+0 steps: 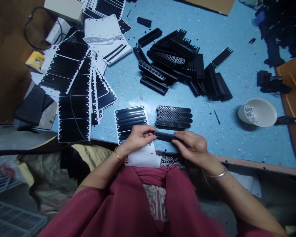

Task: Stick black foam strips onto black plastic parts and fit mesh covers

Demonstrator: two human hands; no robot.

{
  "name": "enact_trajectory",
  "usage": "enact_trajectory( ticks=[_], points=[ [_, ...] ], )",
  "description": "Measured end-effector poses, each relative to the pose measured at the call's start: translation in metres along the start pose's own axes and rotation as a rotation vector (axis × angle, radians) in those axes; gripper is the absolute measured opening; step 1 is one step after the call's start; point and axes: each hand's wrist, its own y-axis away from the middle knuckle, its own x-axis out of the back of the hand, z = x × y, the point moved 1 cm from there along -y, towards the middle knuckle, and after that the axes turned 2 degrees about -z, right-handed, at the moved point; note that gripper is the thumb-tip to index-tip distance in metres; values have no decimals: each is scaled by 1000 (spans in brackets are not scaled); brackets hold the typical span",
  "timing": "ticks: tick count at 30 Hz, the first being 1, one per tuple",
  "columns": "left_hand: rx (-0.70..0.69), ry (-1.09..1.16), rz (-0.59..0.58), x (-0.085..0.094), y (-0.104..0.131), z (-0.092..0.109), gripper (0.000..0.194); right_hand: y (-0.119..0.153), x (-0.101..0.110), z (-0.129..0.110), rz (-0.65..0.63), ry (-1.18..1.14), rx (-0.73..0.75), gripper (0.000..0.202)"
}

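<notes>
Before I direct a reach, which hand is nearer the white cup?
Right hand, on the right end of the dark bar, left of the white cup. The left hand is farther left, at the bar's other end.

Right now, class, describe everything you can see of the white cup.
The white cup is round, smooth and open-topped, with no handle visible; it looks like plastic. It appears to stand upright on the speckled blue tabletop, to the right of the right hand. Small shiny pieces, metallic in look, lie in it, gathered toward its left side; they are too small to identify. No hand touches it. A dark object lies close by its right side; whether they touch is unclear.
</notes>
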Motion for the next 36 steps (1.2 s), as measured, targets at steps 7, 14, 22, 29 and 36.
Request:
enact_trajectory(
  ticks=[7,14,22,29,36],
  points=[
    [13,6,-4,0,0,0,26,2,-2,1,-18,13,-15,11],
    [13,14,-7,1,-1,-1,27,1,0,2,-45,-17,-18,14],
    [14,17,3,0,0,-2,27,3,-2,2,-25,12,10,13],
    [3,34,-22,1,0,3,25,4,-3,3,-24,4,-16,15],
    [36,25,24,-3,-2,6,27,6,-5,4,-7,6,-53,13]
  ],
)
